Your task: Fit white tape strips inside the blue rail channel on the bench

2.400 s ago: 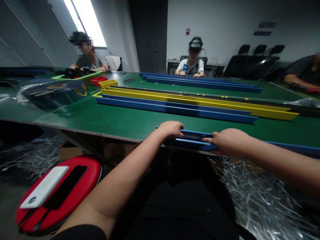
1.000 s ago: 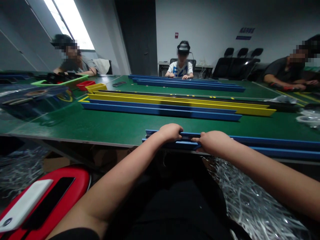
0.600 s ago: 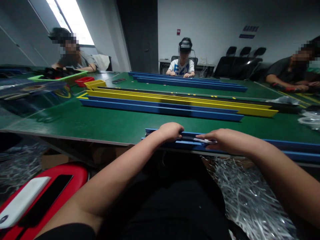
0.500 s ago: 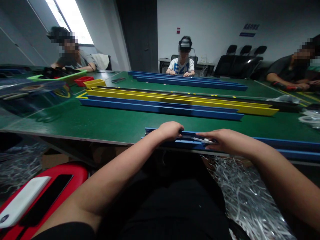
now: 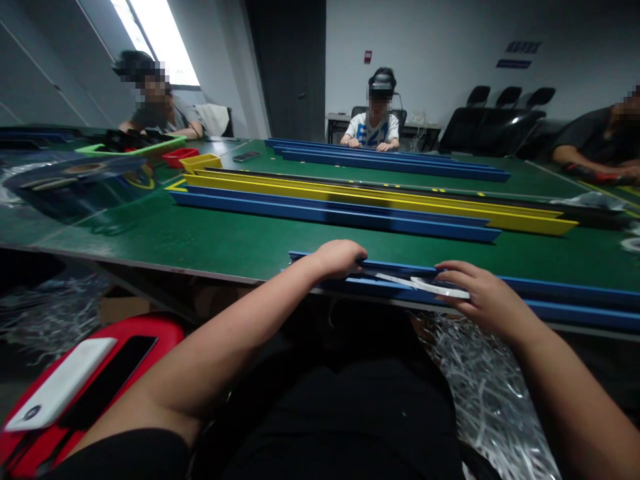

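L hand (image 5: pixel 343 259) on blue rail (image 5: pixel 375 289), R hand (image 5: pixel 477 288) w/ strip (image 5: pixel 393 279) — wall sign (image 5: pixel 523 48) blurry

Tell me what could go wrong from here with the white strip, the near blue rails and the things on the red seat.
The white strip slants between the left hand and the right hand; it might twist or tear if pulled unevenly.

The near blue rails lie along the edge of the table, so a sideways tug could tip one off.

The white device on the red seat might get knocked by the left elbow.
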{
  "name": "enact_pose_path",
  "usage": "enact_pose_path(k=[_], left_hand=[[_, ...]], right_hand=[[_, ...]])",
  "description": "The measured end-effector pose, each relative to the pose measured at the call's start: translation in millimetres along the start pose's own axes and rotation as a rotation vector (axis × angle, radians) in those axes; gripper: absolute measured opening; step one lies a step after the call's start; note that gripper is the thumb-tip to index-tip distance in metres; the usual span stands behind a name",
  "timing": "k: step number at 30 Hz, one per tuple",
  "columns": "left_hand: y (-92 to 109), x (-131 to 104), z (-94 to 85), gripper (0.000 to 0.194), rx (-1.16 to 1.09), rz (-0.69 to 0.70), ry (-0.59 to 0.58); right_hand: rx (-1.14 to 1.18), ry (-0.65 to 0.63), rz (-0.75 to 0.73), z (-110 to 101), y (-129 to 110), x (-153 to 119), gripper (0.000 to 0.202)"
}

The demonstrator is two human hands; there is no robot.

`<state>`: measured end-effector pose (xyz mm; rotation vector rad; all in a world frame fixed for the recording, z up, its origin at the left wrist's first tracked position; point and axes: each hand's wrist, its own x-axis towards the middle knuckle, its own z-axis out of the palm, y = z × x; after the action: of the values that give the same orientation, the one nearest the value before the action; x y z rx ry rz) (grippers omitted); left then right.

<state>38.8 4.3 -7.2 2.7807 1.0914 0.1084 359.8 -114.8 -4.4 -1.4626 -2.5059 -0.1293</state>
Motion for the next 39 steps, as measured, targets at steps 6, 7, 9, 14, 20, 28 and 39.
enact_pose_path(k=[6,7,9,14,20,28,39], left_hand=[[-46,-39,-8.6,0.027,-0.02,-0.016,-0.01],[-55,-46,-10.7,0.026,-0.034,-0.018,-0.006],[-71,-60,-14.7,0.025,-0.062,-0.036,-0.005],[-97,-81,-20.3,0.026,-0.1,-0.123,-0.054],[-96,-84,-19.1,0.026,-0.068,-0.217,-0.002],[-96,-82,-18.7,0.027,-0.083,-0.26,-0.015],[-98,-81,-18.3,0.027,-0.118,-0.247,-0.025]], right_hand=[[0.064,0.003,-0.066,8,-34,28,0.022],[0.084,-0.01,-0.076,7,-42,36,0.021],[0.146,-0.05,-0.084,4,-56,51,0.02],[0.314,-0.154,-0.097,4,-74,86,0.022],[0.28,-0.214,-0.068,21,-69,98,0.023],[0.285,-0.174,-0.117,28,-61,91,0.029],[0.35,-0.232,-0.032,20,-65,91,0.02]])
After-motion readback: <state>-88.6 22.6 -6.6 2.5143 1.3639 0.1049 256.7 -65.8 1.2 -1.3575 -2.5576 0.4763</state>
